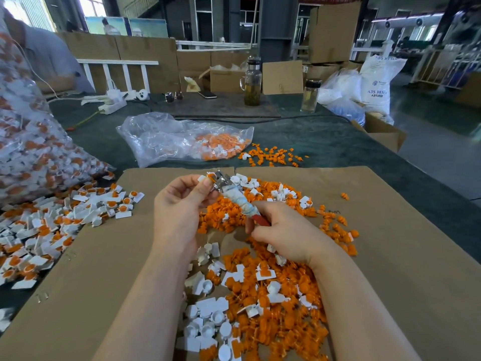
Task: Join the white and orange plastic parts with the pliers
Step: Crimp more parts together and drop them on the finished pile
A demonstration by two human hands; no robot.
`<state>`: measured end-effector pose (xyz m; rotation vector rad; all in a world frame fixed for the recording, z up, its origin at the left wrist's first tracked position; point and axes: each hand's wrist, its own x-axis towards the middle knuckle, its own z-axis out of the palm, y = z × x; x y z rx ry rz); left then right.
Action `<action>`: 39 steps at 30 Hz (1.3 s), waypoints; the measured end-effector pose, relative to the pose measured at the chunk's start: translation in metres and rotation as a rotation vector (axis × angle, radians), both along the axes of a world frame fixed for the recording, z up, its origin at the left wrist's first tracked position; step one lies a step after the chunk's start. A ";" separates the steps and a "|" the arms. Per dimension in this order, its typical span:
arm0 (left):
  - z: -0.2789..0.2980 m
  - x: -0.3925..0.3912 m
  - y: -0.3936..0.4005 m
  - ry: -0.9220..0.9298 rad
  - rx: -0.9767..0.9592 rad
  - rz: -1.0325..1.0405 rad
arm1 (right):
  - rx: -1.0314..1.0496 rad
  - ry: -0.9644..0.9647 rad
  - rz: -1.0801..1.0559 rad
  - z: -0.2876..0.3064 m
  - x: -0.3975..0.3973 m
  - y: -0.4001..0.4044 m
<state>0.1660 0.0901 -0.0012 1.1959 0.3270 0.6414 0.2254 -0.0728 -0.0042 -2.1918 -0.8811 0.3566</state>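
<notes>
right hand (283, 230) grips pliers (234, 196) — sack (377, 82) reads "ABS"

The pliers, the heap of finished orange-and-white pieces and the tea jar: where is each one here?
pliers (238, 201): head view, on the cloth-wrapped handle between the two hands.
heap of finished pieces (65, 220): head view, on the middle of the pile left of the cardboard.
tea jar (252, 87): head view, on its glass body.

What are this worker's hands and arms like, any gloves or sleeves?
None show. The left hand and right hand are bare, without gloves, rings or a watch. Both forearms are uncovered to the picture's bottom edge, so no sleeve is in view.
</notes>
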 end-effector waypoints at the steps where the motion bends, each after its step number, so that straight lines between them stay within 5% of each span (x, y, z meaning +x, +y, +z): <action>1: 0.000 0.000 0.000 0.003 -0.007 0.002 | 0.002 -0.005 -0.001 0.000 0.000 0.000; 11: -0.004 0.003 0.003 0.041 -0.108 -0.022 | 0.000 -0.049 -0.023 0.001 -0.002 0.003; 18: -0.007 -0.002 0.039 0.125 -0.690 0.246 | -0.013 -0.225 -0.274 -0.013 0.008 0.003; 23: -0.014 -0.007 0.074 -0.122 -1.036 0.429 | -0.074 -0.296 -0.485 -0.018 0.017 -0.004; 29: -0.015 -0.014 0.078 -0.329 -0.984 0.441 | -0.138 -0.331 -0.589 -0.022 0.020 -0.006; 31: -0.008 -0.012 0.070 -0.046 -0.742 0.397 | -0.155 -0.332 -0.597 -0.022 0.020 -0.005; 33: -0.006 -0.007 0.055 0.307 -0.263 0.273 | -0.178 -0.345 -0.609 -0.023 0.019 -0.004; 39: -0.018 0.005 0.026 0.959 0.928 0.043 | -0.316 -0.376 -0.643 -0.026 0.017 -0.001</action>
